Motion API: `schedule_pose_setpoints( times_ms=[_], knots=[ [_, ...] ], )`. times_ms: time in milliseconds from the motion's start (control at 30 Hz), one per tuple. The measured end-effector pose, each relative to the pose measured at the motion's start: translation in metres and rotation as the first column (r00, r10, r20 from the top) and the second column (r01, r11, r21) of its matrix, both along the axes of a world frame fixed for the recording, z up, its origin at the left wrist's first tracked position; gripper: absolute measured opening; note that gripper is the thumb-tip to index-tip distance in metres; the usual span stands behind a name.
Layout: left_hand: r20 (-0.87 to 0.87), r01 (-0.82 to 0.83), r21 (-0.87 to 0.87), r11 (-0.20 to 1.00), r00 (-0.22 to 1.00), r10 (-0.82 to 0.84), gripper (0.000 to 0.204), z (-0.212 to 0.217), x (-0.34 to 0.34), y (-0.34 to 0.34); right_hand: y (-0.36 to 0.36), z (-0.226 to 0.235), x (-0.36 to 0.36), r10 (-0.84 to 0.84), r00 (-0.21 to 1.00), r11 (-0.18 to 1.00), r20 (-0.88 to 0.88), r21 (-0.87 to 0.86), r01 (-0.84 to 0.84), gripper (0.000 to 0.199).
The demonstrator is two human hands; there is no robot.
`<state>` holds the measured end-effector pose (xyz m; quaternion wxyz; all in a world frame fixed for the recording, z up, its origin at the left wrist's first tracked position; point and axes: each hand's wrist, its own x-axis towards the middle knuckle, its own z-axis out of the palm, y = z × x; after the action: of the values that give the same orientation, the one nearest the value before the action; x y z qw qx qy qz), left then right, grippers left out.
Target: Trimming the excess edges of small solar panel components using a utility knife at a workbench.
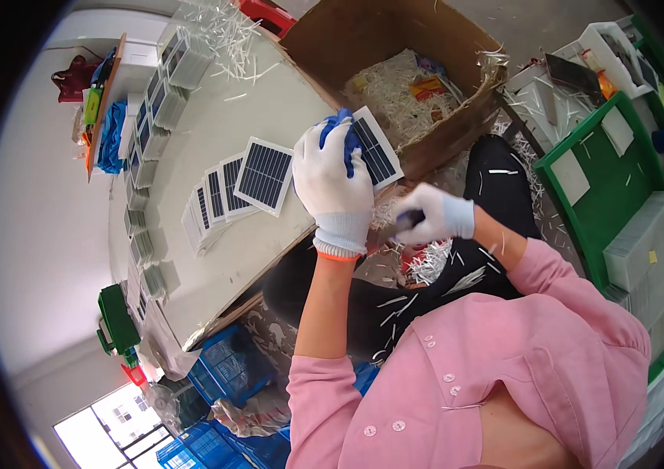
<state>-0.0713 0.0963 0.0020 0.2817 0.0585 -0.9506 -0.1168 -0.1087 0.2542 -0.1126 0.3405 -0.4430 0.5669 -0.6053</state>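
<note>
My left hand (336,168), in a white glove with blue fingers, grips a small solar panel (377,148) at the table edge. The panel is tilted, with dark cells and a pale border, and partly hidden by the fingers. Closed and slightly blurred, my gloved right hand (435,214) is just below and to the right of it. A dark tool (408,220) is in that hand; its kind is too smeared to make out. Left of my left hand, a loose solar panel (264,176) lies against a fanned row of solar panels (217,191) on the table.
Stacks of panels (161,102) line the far-left side of the white table (261,102). A cardboard box (340,47) of pale strips stands ahead. Green trays (609,187) are at right, blue crates (234,363) below the table. White strips (429,266) litter my lap.
</note>
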Motion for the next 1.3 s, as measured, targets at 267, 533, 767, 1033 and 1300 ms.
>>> schedule_pose_setpoints(
  times_ms=[267,533,767,1033,1300],
  knots=[
    [0.007,-0.03,-0.016,0.999,1.0,0.03,0.041,-0.003,0.001,0.006,-0.027,-0.009,0.012,-0.648,0.757,0.745,0.088,-0.131,0.654,0.034],
    [0.018,-0.046,-0.051,0.998,0.999,0.047,0.038,0.003,0.01,-0.002,-0.139,-0.039,-0.034,-0.762,0.647,0.621,-0.019,-0.304,0.722,0.029],
    [-0.007,0.092,0.085,0.992,0.996,-0.091,0.035,0.01,0.02,-0.013,-0.132,-0.034,-0.042,0.119,0.398,0.883,0.91,-0.28,0.376,0.029],
    [0.005,-0.014,0.018,1.0,1.0,0.014,0.038,0.001,0.004,0.012,-0.024,0.011,-0.026,-0.228,0.785,0.955,0.576,-0.027,0.297,0.012],
    [-0.05,-0.107,-0.029,0.994,0.993,0.106,0.036,-0.004,-0.004,0.015,-0.008,0.005,0.044,-0.403,0.736,0.899,0.543,0.087,0.429,0.014]
  ],
)
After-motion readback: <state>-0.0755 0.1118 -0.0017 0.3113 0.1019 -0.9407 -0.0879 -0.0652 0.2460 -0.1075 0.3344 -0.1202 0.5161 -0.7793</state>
